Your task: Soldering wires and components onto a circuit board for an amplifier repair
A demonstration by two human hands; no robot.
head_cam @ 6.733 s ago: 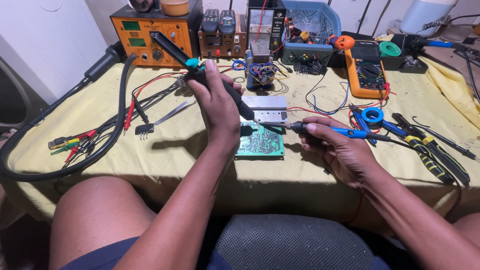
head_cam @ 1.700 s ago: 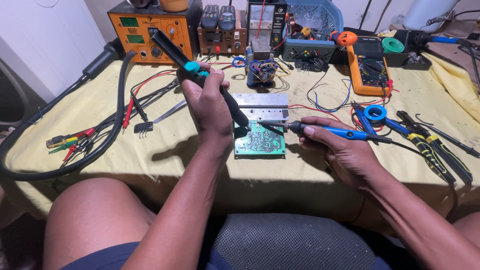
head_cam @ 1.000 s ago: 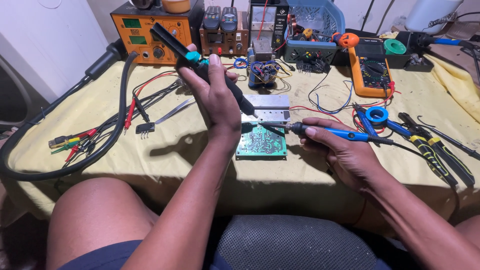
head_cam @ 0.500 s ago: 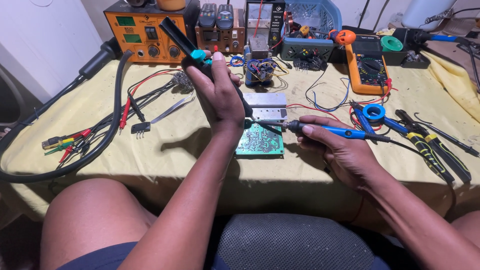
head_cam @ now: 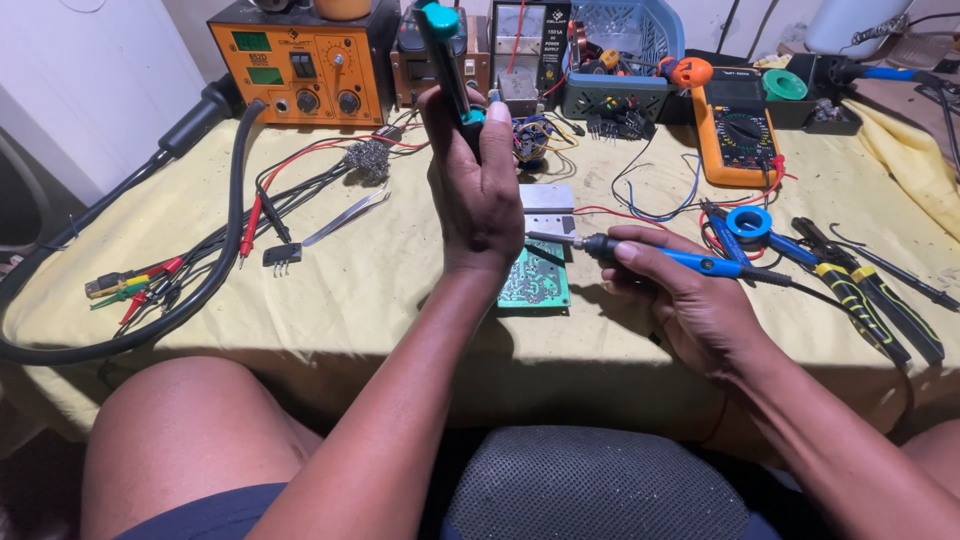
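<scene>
A person seated at a cloth-covered surface [head_cam: 400, 290] works over a small green circuit board [head_cam: 535, 282], which lies flat just below the fingers of both hands. The left hand [head_cam: 478, 185] is raised above the board, its fingers wrapped tight around a black desoldering pump [head_cam: 447, 55] with a teal plunger cap, held almost upright. The right hand [head_cam: 690, 300] pinches a blue-handled soldering iron [head_cam: 660, 255] like a pen, its metal tip reaching toward the board's upper edge, beside a silver heat sink [head_cam: 547, 198].

The board looks light, thin and stiff, likely to skid on the cloth if nudged, and its soldered face appears fragile; its bare edges seem the safest place to hold it. The iron is best kept by its blue grip, well back from the tip. The pump looks rigid and light, easy to hold round its barrel.

Beyond the left fingers stand an orange soldering station [head_cam: 300, 60] and tweezers [head_cam: 345, 217]; past the right fingers lie a multimeter [head_cam: 738, 135] and screwdrivers [head_cam: 860, 295].
</scene>
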